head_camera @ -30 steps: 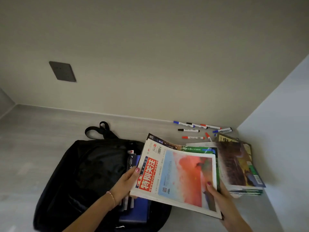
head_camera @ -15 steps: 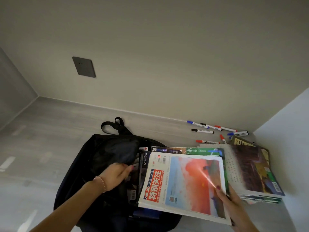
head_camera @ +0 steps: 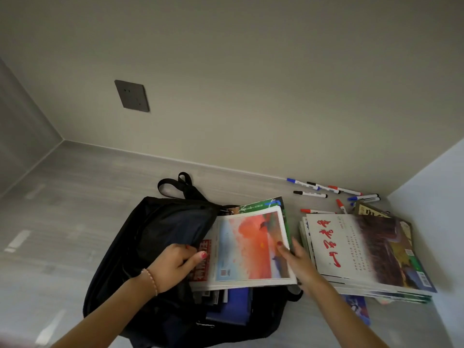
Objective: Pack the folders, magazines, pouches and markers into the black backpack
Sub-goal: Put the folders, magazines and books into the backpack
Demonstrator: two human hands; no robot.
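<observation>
The black backpack (head_camera: 150, 237) lies open on the grey floor. My left hand (head_camera: 175, 264) grips the edge of its top flap and lifts it. A magazine with a red and blue cover (head_camera: 248, 247) lies half inside the opening, its left part under the flap, on top of other magazines and a blue folder (head_camera: 233, 307). My right hand (head_camera: 296, 259) holds the magazine's right edge, thumb on the cover. A stack of magazines (head_camera: 361, 252) lies to the right. Several markers (head_camera: 326, 194) are scattered near the wall behind it.
A beige wall with a dark socket plate (head_camera: 132, 95) rises behind the bag. A pale wall (head_camera: 437, 197) closes the right side next to the stack. A blue-covered item (head_camera: 359, 307) peeks from under the stack. Grey floor stretches to the left.
My left hand let go of the magazine and took hold of the backpack's flap. My right hand slid the magazine leftwards into the opening, off the stack.
</observation>
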